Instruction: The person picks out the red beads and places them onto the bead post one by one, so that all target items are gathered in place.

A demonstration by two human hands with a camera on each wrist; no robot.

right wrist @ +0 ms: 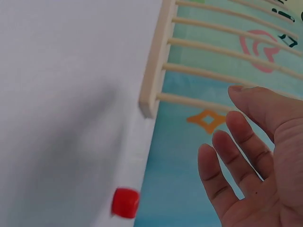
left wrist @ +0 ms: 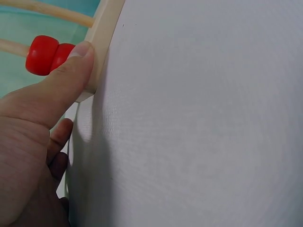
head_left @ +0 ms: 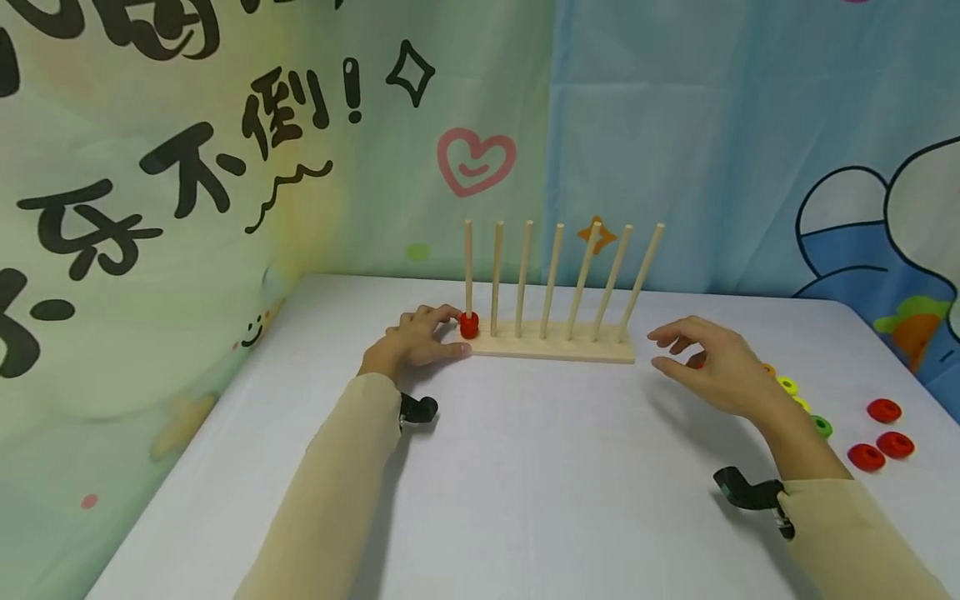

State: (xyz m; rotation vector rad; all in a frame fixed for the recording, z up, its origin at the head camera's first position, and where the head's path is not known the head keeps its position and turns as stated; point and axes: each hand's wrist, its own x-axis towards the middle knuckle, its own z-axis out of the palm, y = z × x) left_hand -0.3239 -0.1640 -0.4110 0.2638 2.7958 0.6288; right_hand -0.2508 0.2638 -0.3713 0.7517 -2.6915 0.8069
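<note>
A wooden peg rack [head_left: 551, 354] with a row of several upright pegs stands toward the back of the table. Two red beads [head_left: 469, 325] are stacked at the bottom of its leftmost peg, seen closer as red beads [left wrist: 43, 56] in the left wrist view. My left hand [head_left: 420, 337] holds the rack's left end, thumb along the front edge and fingers behind. Off the rack's right end, my right hand [head_left: 712, 367] hovers with loosely bent fingers and nothing in them. A loose red bead [right wrist: 125, 203] lies on the table, partly hidden behind that hand in the head view.
Partly behind my right forearm, yellow beads [head_left: 787, 385], an orange one and a green bead [head_left: 822, 426] lie in a line. Three red beads [head_left: 896, 445] lie farther right. A printed cloth [head_left: 637, 150] hangs behind the white table [head_left: 555, 483].
</note>
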